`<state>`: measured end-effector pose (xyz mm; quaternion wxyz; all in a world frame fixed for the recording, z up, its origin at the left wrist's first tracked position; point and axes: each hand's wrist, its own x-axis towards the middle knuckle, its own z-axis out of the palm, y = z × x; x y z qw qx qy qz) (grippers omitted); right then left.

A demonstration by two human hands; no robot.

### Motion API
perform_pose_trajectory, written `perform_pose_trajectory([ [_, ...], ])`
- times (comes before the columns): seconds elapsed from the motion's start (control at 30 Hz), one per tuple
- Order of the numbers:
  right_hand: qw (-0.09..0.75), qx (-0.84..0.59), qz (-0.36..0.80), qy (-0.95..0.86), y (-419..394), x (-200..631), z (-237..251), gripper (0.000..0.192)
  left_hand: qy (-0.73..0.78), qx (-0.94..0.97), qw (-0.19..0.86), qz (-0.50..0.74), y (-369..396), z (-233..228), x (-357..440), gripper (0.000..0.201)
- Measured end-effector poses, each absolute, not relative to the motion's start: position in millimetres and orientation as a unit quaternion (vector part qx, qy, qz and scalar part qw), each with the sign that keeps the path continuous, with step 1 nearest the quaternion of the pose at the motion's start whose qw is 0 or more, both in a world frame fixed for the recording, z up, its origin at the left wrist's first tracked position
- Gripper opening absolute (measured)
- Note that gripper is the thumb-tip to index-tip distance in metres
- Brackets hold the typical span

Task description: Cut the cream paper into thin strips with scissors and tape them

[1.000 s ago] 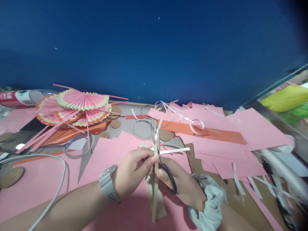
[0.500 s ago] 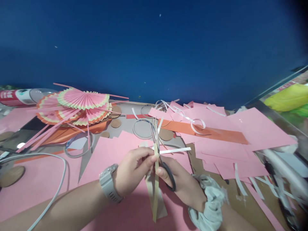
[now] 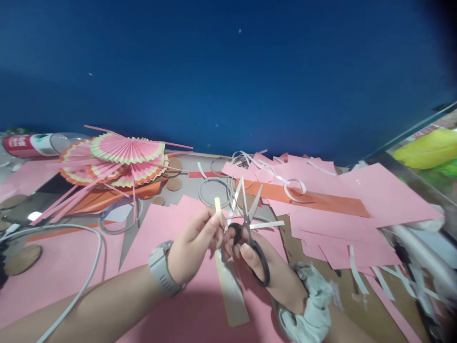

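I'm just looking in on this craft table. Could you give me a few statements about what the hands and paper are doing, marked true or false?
1. The right hand holds black-handled scissors with the blades apart. True.
2. The left hand pinches a thin pale strip. True.
3. The folded paper fans lie at the right of the table. False: they lie at the far left.
4. The left wrist is bare. False: it wears a grey watch.
5. The wall behind is red. False: it is blue.
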<state>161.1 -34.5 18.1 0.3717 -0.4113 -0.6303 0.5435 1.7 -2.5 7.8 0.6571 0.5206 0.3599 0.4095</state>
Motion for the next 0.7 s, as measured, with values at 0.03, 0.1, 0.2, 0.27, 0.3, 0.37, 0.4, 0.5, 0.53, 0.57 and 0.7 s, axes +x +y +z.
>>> perform_pose_trajectory([
  [0.03,0.37,-0.424,0.542,-0.624,-34,161,18,0.034,0.356,0.494,0.675,0.417,-1,8,2,0.029],
  [0.1,0.375,-0.451,0.532,-0.611,-34,158,17,0.026,0.333,0.433,0.722,0.425,4,8,2,0.03],
  [0.2,0.382,-0.491,0.513,-0.591,-34,154,15,0.02,0.299,0.336,0.786,0.425,10,11,2,0.029],
  [0.27,0.356,-0.51,0.523,-0.582,-33,152,15,0.015,0.303,0.298,0.8,0.424,12,12,1,0.028],
  [0.3,0.337,-0.516,0.53,-0.582,-33,152,15,0.014,0.311,0.294,0.798,0.424,13,13,1,0.029],
  [0.37,0.307,-0.524,0.535,-0.588,-33,152,15,0.016,0.331,0.323,0.777,0.427,12,12,2,0.03],
  [0.4,0.301,-0.527,0.531,-0.592,-32,153,16,0.017,0.342,0.349,0.759,0.43,12,10,2,0.03],
  [0.5,0.301,-0.537,0.512,-0.6,-32,155,16,0.018,0.373,0.415,0.699,0.448,10,5,1,0.032],
  [0.53,0.3,-0.542,0.506,-0.601,-31,155,15,0.018,0.383,0.423,0.681,0.459,10,4,1,0.031],
  [0.57,0.298,-0.548,0.498,-0.602,-31,155,15,0.017,0.389,0.425,0.669,0.47,11,3,0,0.03],
  [0.7,0.296,-0.56,0.486,-0.602,-31,154,12,0.016,0.387,0.414,0.646,0.511,15,4,-2,0.029],
])
